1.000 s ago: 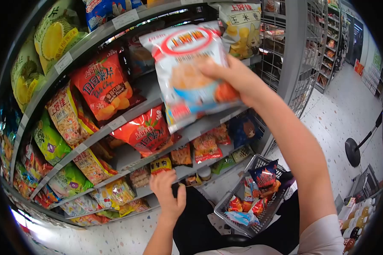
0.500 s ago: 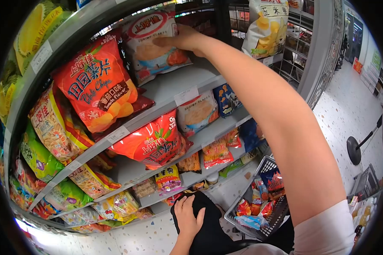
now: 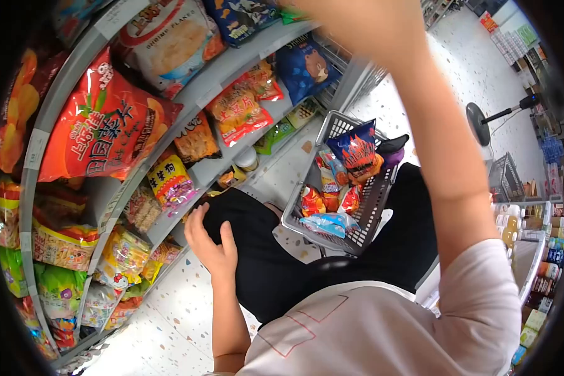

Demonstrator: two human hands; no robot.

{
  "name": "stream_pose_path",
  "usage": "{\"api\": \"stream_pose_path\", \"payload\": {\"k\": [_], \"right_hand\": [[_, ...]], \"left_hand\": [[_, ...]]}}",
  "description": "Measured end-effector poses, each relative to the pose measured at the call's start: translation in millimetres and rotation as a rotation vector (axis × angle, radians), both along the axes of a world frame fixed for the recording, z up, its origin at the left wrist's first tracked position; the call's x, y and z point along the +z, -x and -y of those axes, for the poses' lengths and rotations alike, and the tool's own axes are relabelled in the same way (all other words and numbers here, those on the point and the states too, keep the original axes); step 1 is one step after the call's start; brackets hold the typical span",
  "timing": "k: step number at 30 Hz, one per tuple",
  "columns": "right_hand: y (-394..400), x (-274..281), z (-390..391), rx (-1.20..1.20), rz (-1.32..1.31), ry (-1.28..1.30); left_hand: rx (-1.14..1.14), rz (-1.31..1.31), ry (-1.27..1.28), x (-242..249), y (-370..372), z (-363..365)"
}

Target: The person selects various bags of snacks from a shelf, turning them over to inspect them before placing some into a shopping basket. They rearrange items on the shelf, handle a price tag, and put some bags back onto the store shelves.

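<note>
My left hand point(image 3: 210, 244) rests by the knee of my black trousers point(image 3: 250, 225), its fingers spread and nothing in them. My right hand point(image 3: 363, 22) is raised at the top edge, smeared by motion. Its fingers are cut off or blurred, so any hold is hidden. Near it on the shelf are a dark blue snack bag point(image 3: 243, 19) and a blue bag with a bear picture point(image 3: 307, 66). Farther left stand a shrimp flakes bag point(image 3: 172, 47) and a red potato chips bag point(image 3: 100, 125).
A grey shopping basket point(image 3: 294, 213) stands on the speckled floor between my legs and the shelf, holding several snack packs. Curved shelves with yellow and green packets point(image 3: 122, 254) fill the left side. A black round-based stand point(image 3: 477, 124) and bottles point(image 3: 512, 225) are at right.
My right hand has come away from the shrimp flakes bag on the upper shelf and moved to the right. The view has turned down toward the basket. My left hand stays by the knee.
</note>
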State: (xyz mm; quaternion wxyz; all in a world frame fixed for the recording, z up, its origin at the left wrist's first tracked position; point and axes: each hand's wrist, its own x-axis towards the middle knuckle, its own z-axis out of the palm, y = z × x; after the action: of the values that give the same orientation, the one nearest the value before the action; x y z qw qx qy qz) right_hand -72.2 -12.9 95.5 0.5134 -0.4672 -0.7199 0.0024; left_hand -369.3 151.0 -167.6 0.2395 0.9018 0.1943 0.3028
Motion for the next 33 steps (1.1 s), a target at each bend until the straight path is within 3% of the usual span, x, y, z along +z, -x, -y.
{"api": "stream_pose_path", "payload": {"k": [2, 3, 4, 5, 7, 8, 11, 14, 17, 21, 25, 27, 29, 33], "right_hand": [[43, -102, 31, -0.569, -0.141, 0.037], [56, -147, 49, -0.636, -0.264, 0.387], [68, -211, 69, -0.663, -0.235, 0.629], [83, -264, 93, -0.616, -0.020, 1.044], [130, -356, 132, -0.435, 0.239, 1.640], [151, -368, 140, -0.369, 0.272, 1.778], [193, -429, 166, -0.478, 0.309, 1.682], [204, -442, 170, -0.630, 0.377, 1.489], [174, -395, 161, -0.801, 0.345, 1.412], [128, -330, 174, -1.059, -0.444, 0.898], [110, -268, 182, -0.809, -1.157, 0.521], [119, -231, 175, -0.776, -1.370, 0.304], [121, -224, 175, -0.727, -1.416, 0.234], [126, -219, 174, -0.650, -1.437, 0.178]], "left_hand": [[-0.017, -0.011, -0.028, 1, -1, 0], [-0.029, -0.012, -0.046, 2, -4, 0], [-0.035, -0.009, -0.049, 2, -5, 0], [-0.038, -0.016, -0.050, 1, -5, 0], [-0.031, -0.032, -0.059, 0, -7, 1], [-0.030, -0.027, -0.066, 0, -8, 2], [-0.010, -0.057, -0.093, 3, -10, 5], [0.002, -0.041, -0.108, 4, -11, 8], [-0.004, -0.050, -0.146, 7, -12, 9], [-0.085, 0.011, -0.098, 13, -11, 28], [-0.325, -0.067, 0.916, -10, -9, 97], [-0.336, -0.299, 1.321, -25, -7, 127], [-0.448, -0.415, 1.597, -14, -12, 144], [-0.536, -0.247, 1.512, -3, -15, 154]]}}
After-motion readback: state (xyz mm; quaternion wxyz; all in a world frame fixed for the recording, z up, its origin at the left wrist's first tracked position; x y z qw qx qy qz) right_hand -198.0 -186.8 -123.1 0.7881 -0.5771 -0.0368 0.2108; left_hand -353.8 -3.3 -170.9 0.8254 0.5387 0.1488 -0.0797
